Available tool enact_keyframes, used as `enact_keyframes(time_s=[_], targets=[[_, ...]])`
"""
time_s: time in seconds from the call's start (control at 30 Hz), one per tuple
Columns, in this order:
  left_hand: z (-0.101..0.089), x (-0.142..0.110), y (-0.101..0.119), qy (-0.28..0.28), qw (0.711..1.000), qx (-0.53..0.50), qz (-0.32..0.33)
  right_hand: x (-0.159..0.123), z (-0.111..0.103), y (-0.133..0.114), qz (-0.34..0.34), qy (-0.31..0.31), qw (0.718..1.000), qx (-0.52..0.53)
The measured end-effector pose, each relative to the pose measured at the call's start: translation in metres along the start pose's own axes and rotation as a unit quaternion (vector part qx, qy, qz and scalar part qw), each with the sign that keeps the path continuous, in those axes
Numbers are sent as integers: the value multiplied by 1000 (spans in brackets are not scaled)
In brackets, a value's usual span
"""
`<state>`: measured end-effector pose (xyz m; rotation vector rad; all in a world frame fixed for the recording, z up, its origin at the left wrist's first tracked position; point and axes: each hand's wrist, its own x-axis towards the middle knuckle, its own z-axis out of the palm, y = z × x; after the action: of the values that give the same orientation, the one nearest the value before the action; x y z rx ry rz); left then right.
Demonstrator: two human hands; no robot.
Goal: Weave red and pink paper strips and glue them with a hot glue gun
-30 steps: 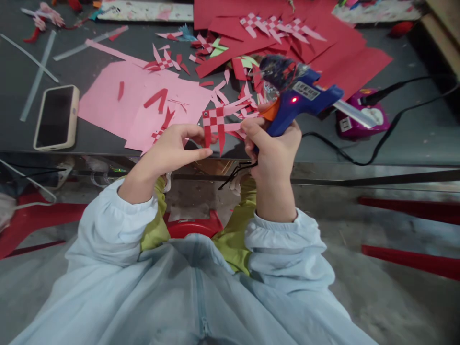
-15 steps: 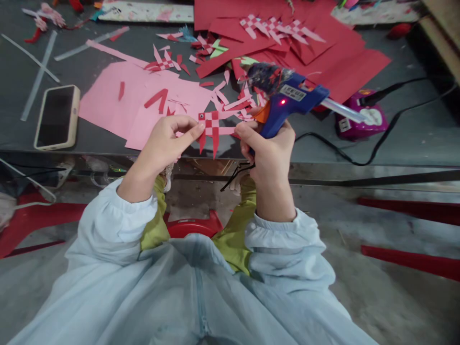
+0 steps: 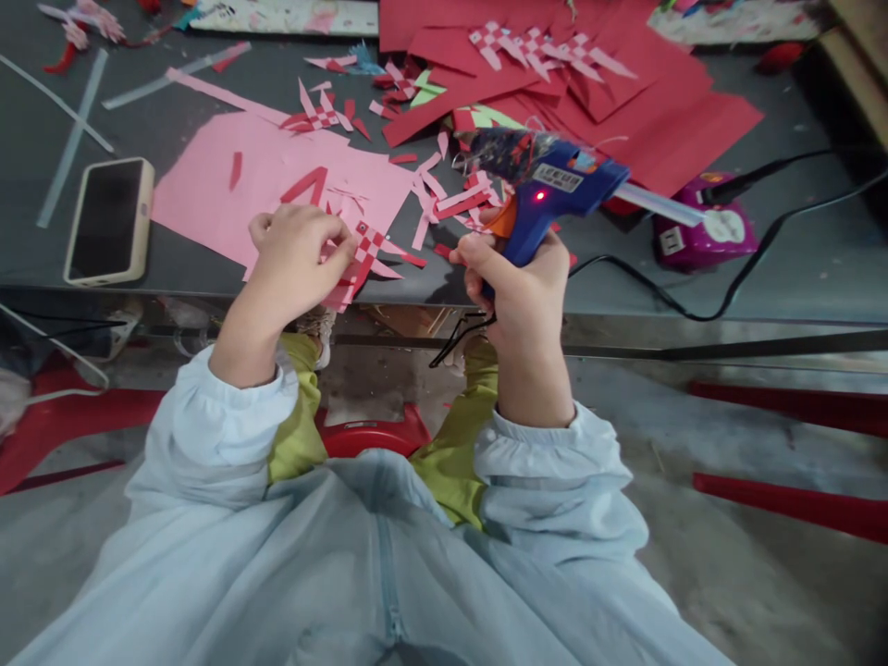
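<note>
My left hand (image 3: 298,254) is closed, thumb and fingertips pinched at the left edge of a small woven paper fish (image 3: 369,242). The fish is red-and-pink checkered, with a round eye and strips for fins and tail; it is tilted, over the table's front edge. My right hand (image 3: 520,287) is wrapped round the handle of a blue glue gun (image 3: 579,180) with an orange trigger and a lit red light. Its nozzle, covered in dark matted stuff, points left. A clear glue stick (image 3: 662,203) sticks out of the back.
Pink paper sheets (image 3: 208,185) lie at the left beside a phone (image 3: 109,222). Red sheets (image 3: 666,120) bear more woven fish (image 3: 531,46) at the back. Paper scraps (image 3: 444,194) lie mid-table. A black cord (image 3: 735,277) runs to a purple box (image 3: 704,227).
My left hand has moved left with the paper fish and turned it, so the fish now slants down to the right. My right hand and the glue gun have hardly moved.
</note>
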<state>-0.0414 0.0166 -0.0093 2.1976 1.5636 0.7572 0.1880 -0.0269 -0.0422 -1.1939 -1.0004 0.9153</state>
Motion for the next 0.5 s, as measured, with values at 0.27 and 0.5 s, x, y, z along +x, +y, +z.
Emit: enact_keyframes(time_s=[0.27,0.5], targets=[[-8,-7,11,-33,994,81,62,-3,-2,-12,57,-36,997,-30],[-2,-19,21,-151,965,122,178,-6,-3,-20,69,-40,994,-78]])
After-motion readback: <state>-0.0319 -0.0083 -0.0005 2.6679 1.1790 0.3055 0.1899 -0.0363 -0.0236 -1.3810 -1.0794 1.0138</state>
